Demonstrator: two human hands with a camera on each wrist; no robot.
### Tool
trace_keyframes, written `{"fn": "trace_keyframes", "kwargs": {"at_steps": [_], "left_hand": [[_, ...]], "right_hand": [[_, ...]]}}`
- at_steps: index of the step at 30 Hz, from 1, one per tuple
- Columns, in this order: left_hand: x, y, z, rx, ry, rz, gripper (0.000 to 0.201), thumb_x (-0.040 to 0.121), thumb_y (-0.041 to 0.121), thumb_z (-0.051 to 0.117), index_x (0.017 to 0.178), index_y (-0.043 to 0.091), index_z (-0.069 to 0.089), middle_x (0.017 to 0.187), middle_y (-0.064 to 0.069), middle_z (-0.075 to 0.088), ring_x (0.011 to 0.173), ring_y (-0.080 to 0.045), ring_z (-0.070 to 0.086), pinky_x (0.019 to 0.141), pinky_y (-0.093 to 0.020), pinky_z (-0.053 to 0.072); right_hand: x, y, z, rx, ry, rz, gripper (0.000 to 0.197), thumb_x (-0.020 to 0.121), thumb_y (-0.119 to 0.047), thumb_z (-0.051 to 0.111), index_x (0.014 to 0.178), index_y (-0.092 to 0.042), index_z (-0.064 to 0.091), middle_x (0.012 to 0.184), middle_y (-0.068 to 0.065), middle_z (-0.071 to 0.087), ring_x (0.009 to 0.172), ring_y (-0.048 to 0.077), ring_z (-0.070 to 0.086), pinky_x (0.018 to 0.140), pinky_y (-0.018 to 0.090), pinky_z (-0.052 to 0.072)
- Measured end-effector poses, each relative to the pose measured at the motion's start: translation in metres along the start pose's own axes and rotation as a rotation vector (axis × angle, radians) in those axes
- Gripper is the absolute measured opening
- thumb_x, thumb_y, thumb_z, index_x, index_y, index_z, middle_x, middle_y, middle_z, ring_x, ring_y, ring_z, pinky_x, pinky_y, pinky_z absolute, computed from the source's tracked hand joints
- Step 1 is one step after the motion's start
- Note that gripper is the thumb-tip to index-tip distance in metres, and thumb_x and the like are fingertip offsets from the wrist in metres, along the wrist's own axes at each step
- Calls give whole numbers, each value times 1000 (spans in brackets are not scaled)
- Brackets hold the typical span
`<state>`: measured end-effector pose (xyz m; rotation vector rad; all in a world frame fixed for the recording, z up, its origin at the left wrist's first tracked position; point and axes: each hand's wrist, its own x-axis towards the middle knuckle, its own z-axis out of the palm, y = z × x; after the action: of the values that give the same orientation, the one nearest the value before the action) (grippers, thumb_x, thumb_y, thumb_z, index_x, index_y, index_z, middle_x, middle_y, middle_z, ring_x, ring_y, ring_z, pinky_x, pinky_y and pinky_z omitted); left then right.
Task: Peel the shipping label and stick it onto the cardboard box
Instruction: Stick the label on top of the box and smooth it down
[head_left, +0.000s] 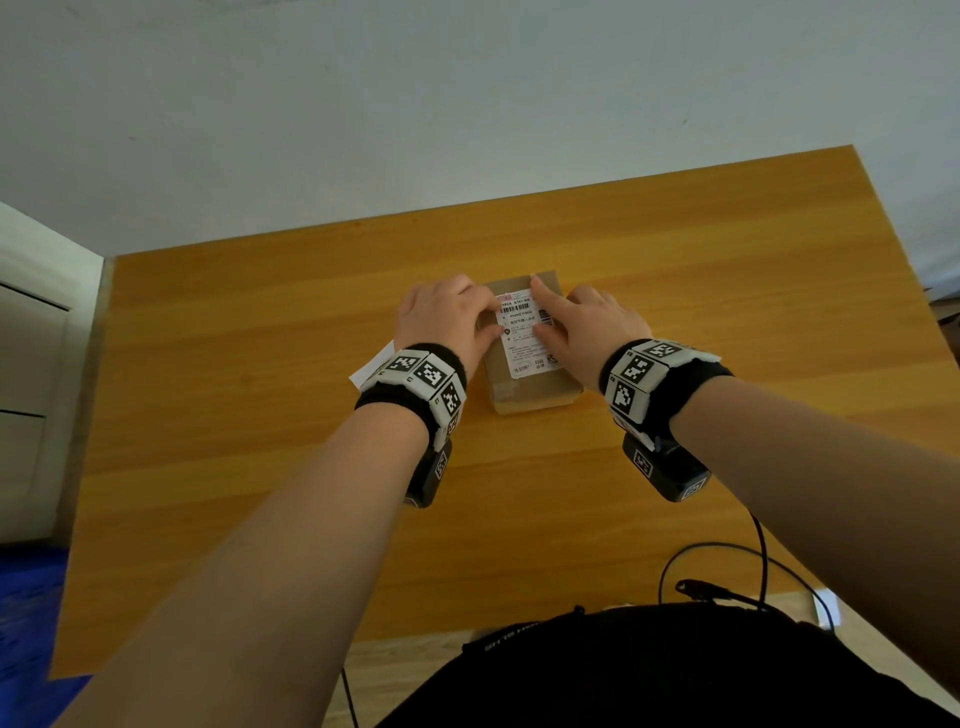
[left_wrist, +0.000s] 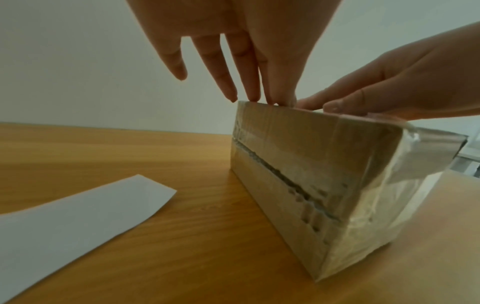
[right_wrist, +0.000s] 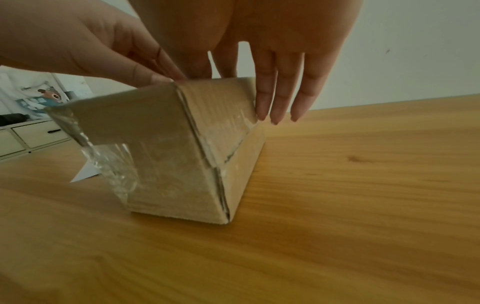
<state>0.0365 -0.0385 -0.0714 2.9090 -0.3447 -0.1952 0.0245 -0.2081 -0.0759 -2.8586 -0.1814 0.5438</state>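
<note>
A small taped cardboard box (head_left: 530, 389) (left_wrist: 298, 174) (right_wrist: 176, 156) stands in the middle of the wooden table (head_left: 260, 415). A white shipping label (head_left: 522, 340) lies flat on its top. My left hand (head_left: 452, 322) (left_wrist: 233, 67) rests on the label's left side with straight fingers, fingertips touching the box's top edge. From the other side, my right hand (head_left: 582, 322) (right_wrist: 280, 82) presses the label with straight fingers, some hanging over the box's right edge. Neither hand holds anything.
The white backing sheet (head_left: 371, 366) (left_wrist: 70, 222) lies on the table left of the box, partly under my left wrist. A white drawer cabinet (head_left: 31, 389) stands at the left. Black cables (head_left: 727, 571) trail near the table's front edge.
</note>
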Motion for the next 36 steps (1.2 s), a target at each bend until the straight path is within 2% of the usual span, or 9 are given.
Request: {"fn": "trace_keyframes", "kwargs": {"at_steps": [4, 8, 11, 18, 21, 26, 28, 32, 36], "left_hand": [[-6, -2, 0, 29, -30, 20, 47, 82, 54, 54, 122, 31, 56, 122, 7, 58, 116, -19, 51, 103, -38, 37], [-16, -4, 3, 57, -112, 29, 70, 75, 64, 54, 137, 32, 41, 141, 9, 45, 129, -18, 41, 110, -41, 30], [-19, -5, 2, 83, -173, 33, 83, 72, 70, 52, 143, 33, 32, 148, 11, 36, 135, -19, 33, 114, -44, 25], [-20, -3, -3, 103, -213, 28, 83, 75, 69, 50, 146, 33, 25, 152, 11, 29, 140, -20, 27, 116, -45, 22], [-21, -1, -3, 108, -221, 21, 82, 75, 67, 51, 145, 33, 25, 153, 11, 29, 140, -20, 26, 116, -46, 21], [-21, 4, -5, 136, -222, 18, 83, 75, 67, 53, 145, 33, 25, 153, 10, 28, 140, -21, 25, 116, -49, 21], [-24, 6, -5, 138, -226, 13, 83, 76, 66, 52, 146, 32, 23, 154, 10, 26, 141, -22, 24, 116, -50, 20], [-28, 10, -4, 157, -246, 8, 82, 81, 64, 48, 148, 29, 17, 157, 10, 16, 144, -22, 17, 117, -51, 16], [-26, 12, -5, 226, -283, 41, 80, 86, 61, 40, 150, 26, 9, 160, 11, 1, 148, -20, 4, 118, -51, 11]], "right_hand": [[0, 0, 0, -1, -1, 0, 55, 96, -47, 29, 147, -38, 10, 129, 10, 49, 117, 28, 49, 90, 41, 44], [0, -1, 0, 6, -9, 0, 56, 96, -48, 29, 147, -39, 9, 128, 10, 50, 116, 28, 49, 89, 41, 45], [0, 0, -1, 13, -21, 3, 57, 95, -49, 29, 147, -39, 7, 128, 10, 50, 116, 28, 49, 89, 41, 46], [-2, -3, 0, -17, -101, 33, 89, 78, -72, 42, 147, -39, -4, 135, 9, 46, 121, 29, 48, 94, 44, 47], [-2, -5, 2, 63, -120, 48, 93, 76, -70, 49, 146, -40, -4, 134, 10, 45, 115, 30, 52, 90, 45, 51], [-3, 4, -2, 183, -133, 26, 86, 82, -57, 55, 147, -42, 1, 136, 8, 43, 117, 29, 51, 98, 46, 46], [-5, 6, -2, 258, -119, 26, 78, 86, -50, 54, 147, -42, 5, 134, 8, 43, 114, 28, 51, 93, 40, 49], [-10, 7, 5, 298, -65, 25, 59, 95, -40, 43, 146, -41, 13, 129, 9, 48, 105, 26, 55, 83, 36, 50], [-14, 5, 14, 163, -30, -10, 53, 98, -42, 29, 147, -39, 8, 132, 7, 49, 113, 28, 51, 92, 41, 48]]}}
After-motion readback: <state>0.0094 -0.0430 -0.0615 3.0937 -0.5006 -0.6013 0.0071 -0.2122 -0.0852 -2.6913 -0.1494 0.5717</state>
